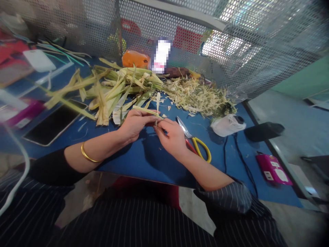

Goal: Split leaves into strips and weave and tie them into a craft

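- Perforated metal panel [144, 20] rises behind the work surface, with red shapes showing through its holes.
- Blue table [164, 161] runs across the view below the panel.
- Long, pale green and yellow husk leaves [120, 85] lie heaped on the table, left of centre.
- Shredded fibres [203, 94] form a loose pile to the right of the leaves, with small scraps between the pile and the hands.
- Dark-screened phone [52, 123] lies flat at the left, partly under a long leaf.
- Left hand [133, 125] and right hand [172, 133] meet in front of the heap; the fingers of both are closed on the husk strip, their tips close together.
- Scissors [192, 139] with red and yellow handles lie just beside the right hand, blades pointing away from the person.
- Magenta socket box [274, 168] sits near the table's right edge.
- White-wrapped bundle [227, 125] and a black roll-shaped object [264, 131] lie to the right of the scissors.
- Orange packet [135, 59] and a lit screen [161, 55], its contents blurred, stand behind the leaves.
- Husk strip [145, 110], thin and pale, is pinched between the two hands above the table, one narrow end pointing upward.
- Gold bangle [87, 153] circles the left forearm.
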Tool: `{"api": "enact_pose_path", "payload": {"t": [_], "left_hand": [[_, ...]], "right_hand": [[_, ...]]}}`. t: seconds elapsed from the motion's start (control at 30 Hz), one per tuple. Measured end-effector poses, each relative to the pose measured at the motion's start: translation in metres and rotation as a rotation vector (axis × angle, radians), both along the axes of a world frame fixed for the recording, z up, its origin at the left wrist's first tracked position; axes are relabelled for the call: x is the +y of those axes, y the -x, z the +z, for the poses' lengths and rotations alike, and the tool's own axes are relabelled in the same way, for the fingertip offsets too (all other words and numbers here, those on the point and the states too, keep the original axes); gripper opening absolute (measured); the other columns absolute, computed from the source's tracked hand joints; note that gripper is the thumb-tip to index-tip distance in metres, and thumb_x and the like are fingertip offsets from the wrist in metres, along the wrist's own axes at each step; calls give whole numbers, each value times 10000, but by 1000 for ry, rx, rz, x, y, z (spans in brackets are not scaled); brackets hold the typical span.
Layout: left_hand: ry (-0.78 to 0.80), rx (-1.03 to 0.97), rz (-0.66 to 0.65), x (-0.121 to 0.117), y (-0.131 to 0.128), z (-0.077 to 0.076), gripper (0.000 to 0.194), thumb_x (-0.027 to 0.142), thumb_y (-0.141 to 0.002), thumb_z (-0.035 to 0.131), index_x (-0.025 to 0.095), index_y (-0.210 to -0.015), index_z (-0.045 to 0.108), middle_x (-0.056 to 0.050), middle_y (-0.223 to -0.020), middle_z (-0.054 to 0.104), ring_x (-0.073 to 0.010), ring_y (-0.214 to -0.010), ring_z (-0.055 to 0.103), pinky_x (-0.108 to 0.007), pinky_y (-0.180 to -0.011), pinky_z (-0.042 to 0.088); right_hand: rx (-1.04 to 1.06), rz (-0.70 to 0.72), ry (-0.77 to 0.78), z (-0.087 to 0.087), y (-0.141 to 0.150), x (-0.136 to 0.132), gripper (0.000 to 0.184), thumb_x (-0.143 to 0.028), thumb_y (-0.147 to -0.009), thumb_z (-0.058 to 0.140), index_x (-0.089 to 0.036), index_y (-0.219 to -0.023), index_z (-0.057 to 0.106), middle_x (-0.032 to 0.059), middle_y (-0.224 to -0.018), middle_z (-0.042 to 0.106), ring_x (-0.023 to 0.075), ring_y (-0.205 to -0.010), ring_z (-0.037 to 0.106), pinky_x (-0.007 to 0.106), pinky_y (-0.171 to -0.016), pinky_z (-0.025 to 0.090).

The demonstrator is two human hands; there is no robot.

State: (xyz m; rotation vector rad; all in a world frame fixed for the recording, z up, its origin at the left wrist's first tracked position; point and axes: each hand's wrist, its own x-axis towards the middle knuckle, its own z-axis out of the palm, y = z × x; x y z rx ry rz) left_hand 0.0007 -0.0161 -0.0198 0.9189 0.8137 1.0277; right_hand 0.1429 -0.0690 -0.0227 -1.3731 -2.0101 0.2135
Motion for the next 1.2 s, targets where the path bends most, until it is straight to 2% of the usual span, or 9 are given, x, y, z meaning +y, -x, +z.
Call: {"api": "enact_pose_path", "payload": {"t": [0.13, 0.3, 0.43, 0.53, 0.63, 0.83, 0.93, 1.07, 1.2], "left_hand": [[34, -4, -5, -2, -1, -1, 237, 152, -545, 844, 102, -747, 729, -38, -700, 712, -109, -646, 644, -216, -656, 515], [87, 13, -37, 2, 3, 4, 396, 149, -580, 829, 125, -955, 707, -24, -694, 714, -103, -612, 637, -212, -624, 514], [140, -3, -50, 8, 10, 14, 313, 137, -646, 763, 114, -953, 706, -35, -700, 704, -116, -595, 639, -224, -595, 522], [160, -4, -68, 9, 12, 17, 261, 177, -685, 751, 130, -938, 707, -14, -663, 670, -109, -576, 625, -233, -606, 528], [119, 50, -65, 8, 10, 11, 245, 289, -693, 788, 139, -864, 698, 3, -624, 636, -91, -558, 600, -208, -569, 493], [30, 111, 0, 12, 6, 1, 243, 280, -642, 825, 106, -748, 693, 15, -522, 571, -64, -462, 501, -188, -466, 399], [78, 75, -65, 14, 9, 4, 228, 277, -659, 812, 105, -764, 705, 10, -525, 566, -65, -469, 503, -177, -451, 381], [25, 165, -146, 9, 10, 8, 238, 293, -667, 810, 118, -797, 715, -5, -563, 608, -74, -477, 533, -184, -469, 412], [-21, 336, -294, 1, 8, 7, 279, 360, -673, 805, 118, -774, 711, -26, -594, 631, -94, -501, 574, -181, -442, 399]], "right_hand": [[-78, 5, -45, -4, 3, -2, 211, -216, -904, 516, -196, -698, 555, 20, -764, 630, 151, -725, 565, 293, -672, 344], [-162, -13, -133, -1, 3, -3, 220, -258, -939, 492, -190, -758, 596, 31, -797, 660, 153, -733, 581, 311, -691, 343], [-118, -150, -255, 6, -8, 2, 245, -412, -931, 517, -189, -909, 617, 70, -893, 659, 204, -875, 584, 341, -788, 364], [-71, -185, -153, 6, -17, 8, 276, -453, -915, 529, -194, -969, 608, 85, -941, 663, 219, -899, 588, 336, -788, 383], [-41, -85, 52, 2, -19, 10, 261, -391, -950, 474, -215, -795, 589, 11, -708, 646, 162, -683, 572, 293, -701, 376], [-93, 76, 100, 2, -14, 6, 299, -300, -949, 455, -204, -680, 543, -22, -588, 567, 129, -601, 526, 281, -725, 372], [39, 22, 150, 4, -18, 8, 295, -330, -943, 463, -205, -708, 589, -4, -639, 612, 137, -633, 550, 282, -705, 395], [433, -59, 187, 4, -22, 14, 217, -402, -869, 582, -200, -880, 659, 32, -857, 684, 154, -773, 596, 293, -742, 453], [706, -44, 300, 2, -19, 15, 183, -369, -806, 643, -186, -803, 646, 3, -727, 648, 131, -632, 569, 286, -659, 487]]}}
